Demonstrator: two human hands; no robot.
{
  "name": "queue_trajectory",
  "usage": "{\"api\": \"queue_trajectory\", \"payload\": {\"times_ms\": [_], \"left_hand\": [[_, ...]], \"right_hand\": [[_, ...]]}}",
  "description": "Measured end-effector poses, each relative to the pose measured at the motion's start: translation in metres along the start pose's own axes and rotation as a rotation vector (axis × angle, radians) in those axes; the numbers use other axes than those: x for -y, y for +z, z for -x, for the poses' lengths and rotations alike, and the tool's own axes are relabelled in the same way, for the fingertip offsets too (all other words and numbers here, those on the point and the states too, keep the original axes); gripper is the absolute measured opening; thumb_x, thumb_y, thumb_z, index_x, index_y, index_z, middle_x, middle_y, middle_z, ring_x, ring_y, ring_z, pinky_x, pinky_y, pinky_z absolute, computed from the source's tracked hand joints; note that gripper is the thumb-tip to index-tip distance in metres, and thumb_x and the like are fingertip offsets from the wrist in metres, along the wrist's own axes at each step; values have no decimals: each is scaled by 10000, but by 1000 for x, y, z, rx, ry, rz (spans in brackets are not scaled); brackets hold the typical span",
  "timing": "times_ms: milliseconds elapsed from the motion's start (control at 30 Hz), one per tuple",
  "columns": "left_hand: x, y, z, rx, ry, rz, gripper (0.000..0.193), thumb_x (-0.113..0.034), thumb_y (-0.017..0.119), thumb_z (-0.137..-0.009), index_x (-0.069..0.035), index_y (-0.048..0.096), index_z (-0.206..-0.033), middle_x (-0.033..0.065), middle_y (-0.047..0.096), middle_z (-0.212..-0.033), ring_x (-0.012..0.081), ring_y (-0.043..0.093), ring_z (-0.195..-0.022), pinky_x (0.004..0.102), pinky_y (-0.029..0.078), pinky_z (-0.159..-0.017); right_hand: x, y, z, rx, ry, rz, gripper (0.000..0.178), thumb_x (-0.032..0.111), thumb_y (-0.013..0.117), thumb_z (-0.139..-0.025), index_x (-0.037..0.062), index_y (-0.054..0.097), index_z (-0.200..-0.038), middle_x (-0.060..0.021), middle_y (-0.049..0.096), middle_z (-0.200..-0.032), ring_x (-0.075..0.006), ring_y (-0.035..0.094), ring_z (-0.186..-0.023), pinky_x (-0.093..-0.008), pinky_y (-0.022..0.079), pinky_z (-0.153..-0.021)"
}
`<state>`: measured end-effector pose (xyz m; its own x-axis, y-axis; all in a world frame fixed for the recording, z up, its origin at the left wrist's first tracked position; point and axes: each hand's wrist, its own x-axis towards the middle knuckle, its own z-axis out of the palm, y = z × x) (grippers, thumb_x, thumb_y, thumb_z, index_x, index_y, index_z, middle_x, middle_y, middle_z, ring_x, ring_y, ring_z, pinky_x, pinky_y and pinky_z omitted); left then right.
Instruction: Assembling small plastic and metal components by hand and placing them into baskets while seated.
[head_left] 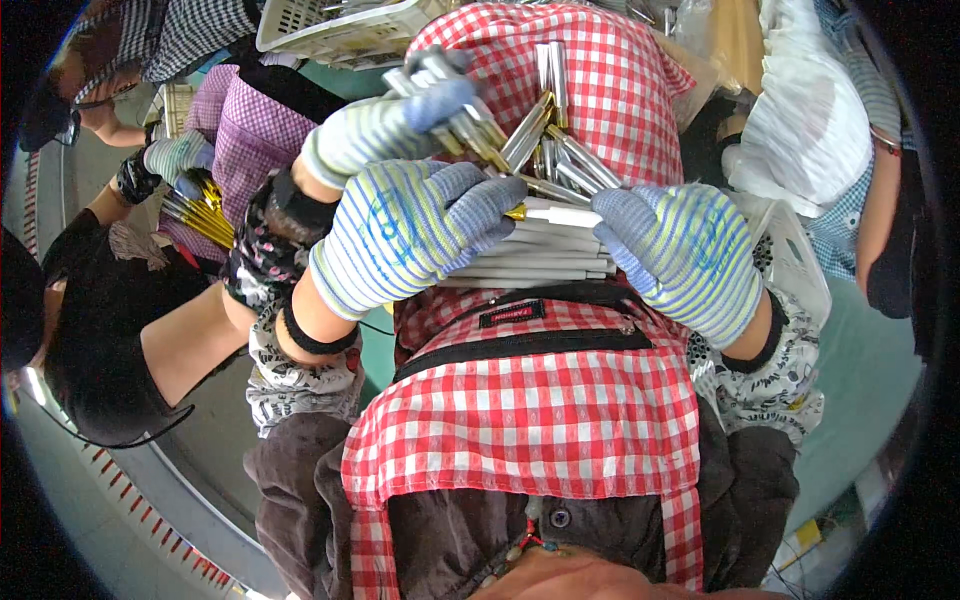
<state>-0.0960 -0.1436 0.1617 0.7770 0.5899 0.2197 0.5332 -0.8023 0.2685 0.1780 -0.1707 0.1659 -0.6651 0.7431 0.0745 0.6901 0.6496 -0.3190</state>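
Between my hands, over my lap, lies a slim white tube with a gold end [562, 215]. My left hand [405, 240], in a striped glove, has its fingers closed at the gold end. My right hand [690, 255], gloved alike, pinches the white end. Just below, several plain white tubes [545, 262] lie side by side across the apron, partly behind my left fingers. Beyond my hands, silver tubes with gold ends [565, 150] are heaped loosely on the checked cloth. Another person's gloved hand [390, 125] grips a bunch of similar silver tubes beside my left hand.
A red-and-white checked apron [520, 430] covers my lap. A cream plastic basket [350, 30] stands at the far left, and a white perforated one [790, 260] behind my right forearm. Co-workers sit close on both sides; the left one's other hand holds gold rods [200, 215].
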Motion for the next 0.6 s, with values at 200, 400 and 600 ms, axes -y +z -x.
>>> {"api": "queue_trajectory", "payload": {"times_ms": [200, 400, 600], "left_hand": [[-7, -6, 10, -26, 156, -99, 487, -212, 729, -672, -116, 674, -1146, 7, 643, -820, 179, 624, -648, 328, 489, -530], [-14, -10, 7, 56, 129, -122, 486, -253, 715, -695, -100, 668, -1153, 12, 632, -798, 194, 620, -639, 328, 470, -511], [-14, -7, 7, 140, -19, 159, 374, -178, 725, -760, -84, 654, -1115, 75, 667, -802, 272, 643, -631, 379, 481, -522]], "right_hand": [[8, -2, 1, -46, -29, -270, 206, 238, 619, -886, 52, 668, -959, -146, 674, -755, -317, 661, -670, -436, 503, -582], [13, 2, 0, 103, 144, -531, 248, 266, 574, -939, 38, 665, -970, -178, 672, -781, -371, 655, -741, -463, 522, -676], [17, 2, -7, -43, -158, 76, 172, 205, 717, -796, 99, 629, -899, -63, 587, -652, -220, 597, -522, -368, 454, -473]]}}
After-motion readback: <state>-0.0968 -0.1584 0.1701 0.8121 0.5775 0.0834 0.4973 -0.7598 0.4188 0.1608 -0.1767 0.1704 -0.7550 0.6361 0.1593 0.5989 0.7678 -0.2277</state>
